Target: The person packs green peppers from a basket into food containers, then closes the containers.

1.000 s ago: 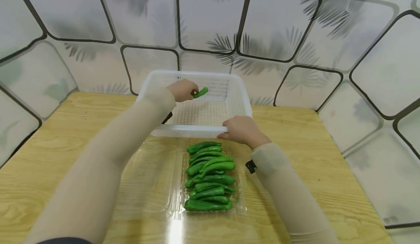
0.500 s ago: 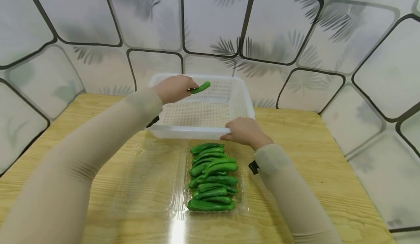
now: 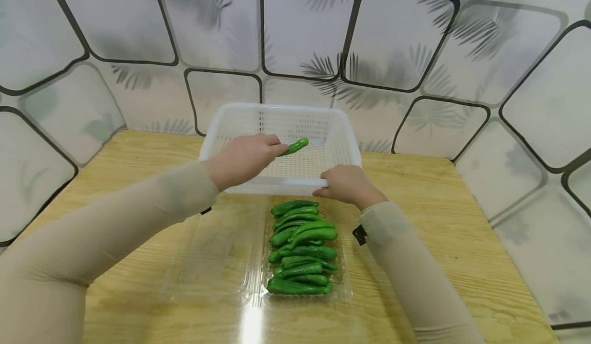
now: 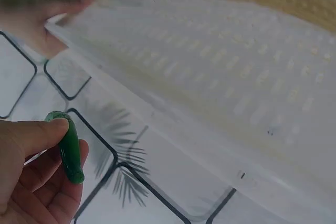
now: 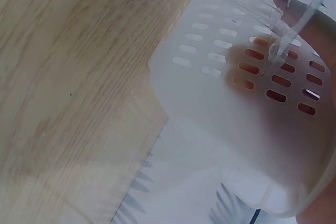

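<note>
In the head view my left hand pinches a single green pepper over the white perforated plastic basket. The left wrist view shows that pepper between thumb and fingers, one end sticking out. My right hand grips the basket's near rim by its right corner, thumb and fingers on either side of the wall. Close in front of the basket, several green peppers lie in a row in a clear plastic clamshell box. No pepper shows in the visible part of the basket.
The clamshell's transparent lid lies flat to the left of the peppers. Everything stands on a wooden table. A patterned wall covering rises right behind the basket and along both sides.
My left hand, with the pepper, first lifts slightly, then comes down and back toward the basket's near side. The right hand keeps its grip on the rim, and the peppers in the box stay put.
</note>
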A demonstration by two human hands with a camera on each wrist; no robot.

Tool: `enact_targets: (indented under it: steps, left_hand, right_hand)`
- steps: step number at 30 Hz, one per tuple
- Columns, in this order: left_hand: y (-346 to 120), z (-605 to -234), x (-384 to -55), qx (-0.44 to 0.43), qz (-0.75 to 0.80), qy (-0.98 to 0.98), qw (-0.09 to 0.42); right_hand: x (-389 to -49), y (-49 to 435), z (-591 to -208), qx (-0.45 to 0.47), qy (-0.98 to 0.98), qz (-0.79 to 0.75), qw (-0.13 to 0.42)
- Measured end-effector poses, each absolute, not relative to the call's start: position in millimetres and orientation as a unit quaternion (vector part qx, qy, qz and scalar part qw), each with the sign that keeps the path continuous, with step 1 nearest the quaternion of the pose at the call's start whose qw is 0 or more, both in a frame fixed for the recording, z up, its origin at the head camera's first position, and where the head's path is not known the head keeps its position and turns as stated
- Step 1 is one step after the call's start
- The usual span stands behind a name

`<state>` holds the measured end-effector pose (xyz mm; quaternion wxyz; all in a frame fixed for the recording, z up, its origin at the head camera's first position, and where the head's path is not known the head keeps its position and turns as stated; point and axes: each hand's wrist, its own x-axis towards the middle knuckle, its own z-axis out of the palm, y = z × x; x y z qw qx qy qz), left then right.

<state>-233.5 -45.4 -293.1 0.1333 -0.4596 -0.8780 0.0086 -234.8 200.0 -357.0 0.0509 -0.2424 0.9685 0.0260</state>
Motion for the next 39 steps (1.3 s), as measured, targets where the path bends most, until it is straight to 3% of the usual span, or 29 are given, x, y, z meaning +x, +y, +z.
enact_targets:
  steps: [10,23,30,39]
  left_hand:
    - [-44,-308,-173,-0.560,0.002,-0.813,0.158]
    - [-37,-331,-120,-0.608,0.066,-0.785,0.099]
    - [-37,-347,-104,-0.635,0.041,-0.768,0.068]
    - [-36,-362,-97,-0.645,0.024,-0.761,0.069]
  right_hand:
    - [-238,204,-354,-0.238,0.970,0.035,0.042]
    - [-237,202,-354,-0.234,0.971,0.033,0.046]
    - [-237,202,-355,-0.229,0.971,0.035,0.058]
    - [-235,199,-357,-0.225,0.971,0.029,0.068]
